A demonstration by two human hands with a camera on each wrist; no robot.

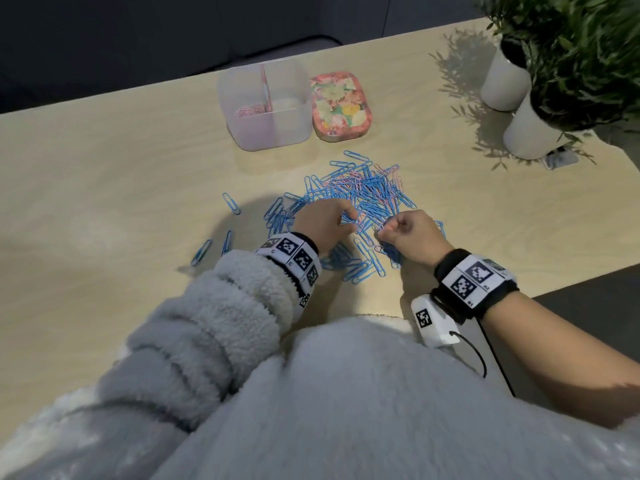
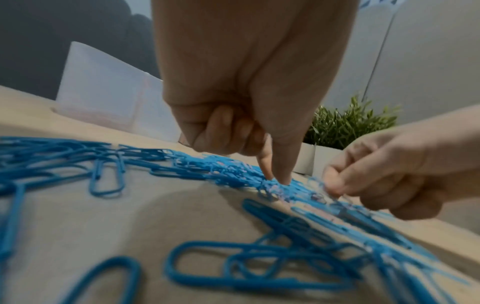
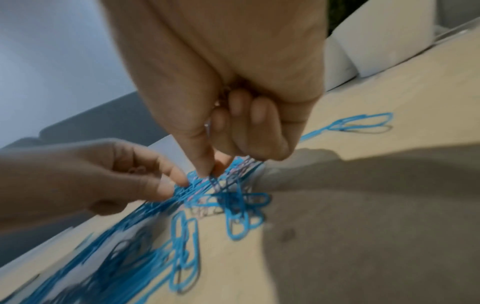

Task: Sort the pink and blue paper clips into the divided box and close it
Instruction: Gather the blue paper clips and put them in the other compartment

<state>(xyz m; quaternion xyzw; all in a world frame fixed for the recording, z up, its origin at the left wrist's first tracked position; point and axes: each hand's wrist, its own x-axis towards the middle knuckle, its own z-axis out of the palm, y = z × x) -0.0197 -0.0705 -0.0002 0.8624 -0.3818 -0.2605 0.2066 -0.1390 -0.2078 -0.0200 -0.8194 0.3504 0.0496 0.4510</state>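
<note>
A heap of blue paper clips [image 1: 360, 199] mixed with a few pink paper clips [image 1: 356, 174] lies mid-table. Behind it stands the translucent divided box [image 1: 292, 128], open, with pink clips [image 1: 247, 110] in its left compartment. Its floral lid [image 1: 341, 105] lies to the right of the box. My left hand [image 1: 348, 218] reaches into the heap's near side. In the left wrist view its thumb and forefinger [image 2: 278, 181] pinch a clip among blue and pink ones. My right hand [image 3: 211, 172] pinches clips beside it, and its curled fingers [image 3: 249, 115] hold a few more against the palm.
Two white plant pots [image 1: 530, 129] with leafy plants stand at the table's back right. Stray blue clips [image 1: 231, 203] lie left of the heap. The table's near edge meets my fleece jacket [image 1: 311, 393]. A dark surface [image 1: 588, 289] borders the table at right.
</note>
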